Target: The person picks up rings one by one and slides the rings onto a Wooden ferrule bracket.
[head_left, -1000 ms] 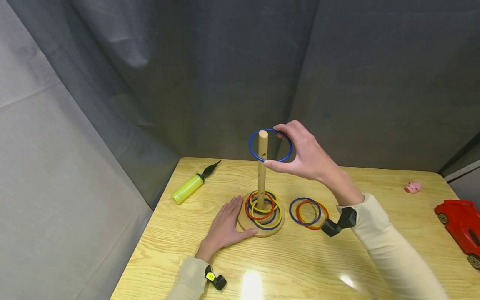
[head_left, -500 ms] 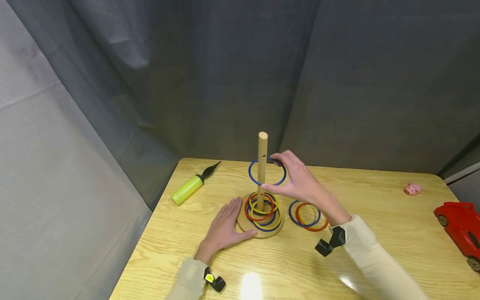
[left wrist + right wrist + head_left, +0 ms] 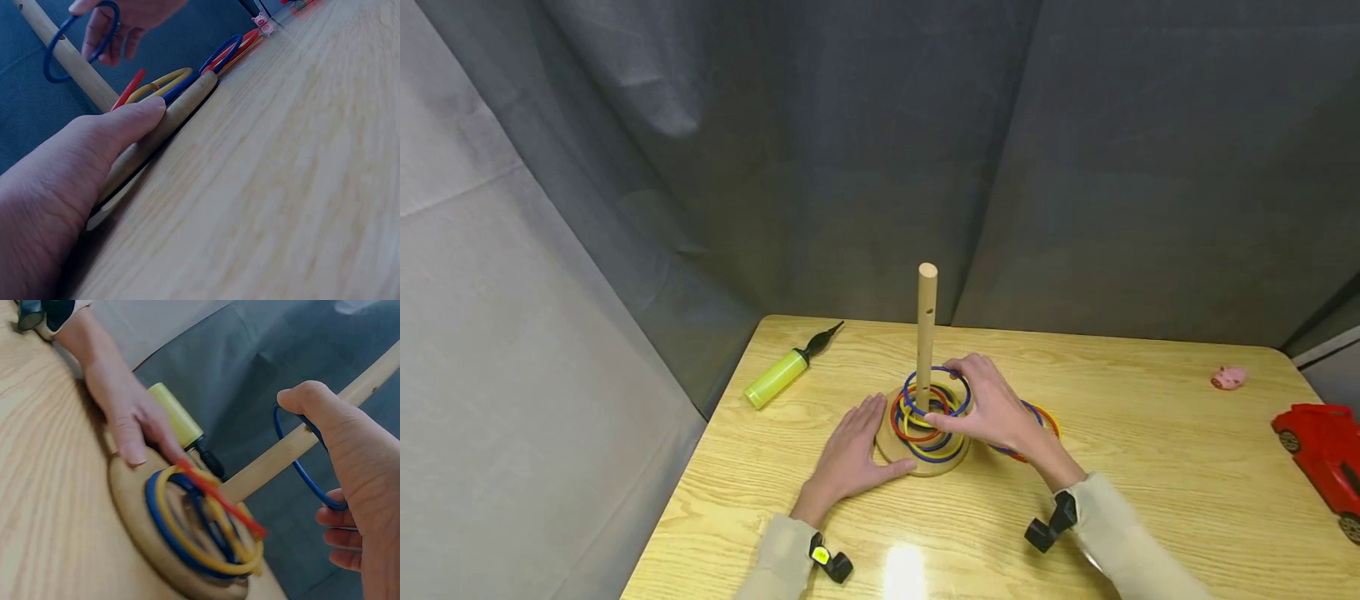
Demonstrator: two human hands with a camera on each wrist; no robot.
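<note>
A wooden peg stands upright on a round wooden base. My right hand pinches a blue ring by its rim between thumb and fingers. That ring encircles the lower part of the peg, above the other rings in the left wrist view. Red, yellow and blue rings lie overlapping on the base around the peg. My left hand rests at the base's left side with fingers extended, its thumb on the near edge.
Loose rings lie right of the base, partly hidden behind my right hand. A yellow-green hand pump lies at the back left. A pink pig toy and a red toy car sit far right. Grey curtain hangs behind the table.
My right hand has come down along the peg with the blue ring, from the peg's top to near the base. The left hand stays in place.
</note>
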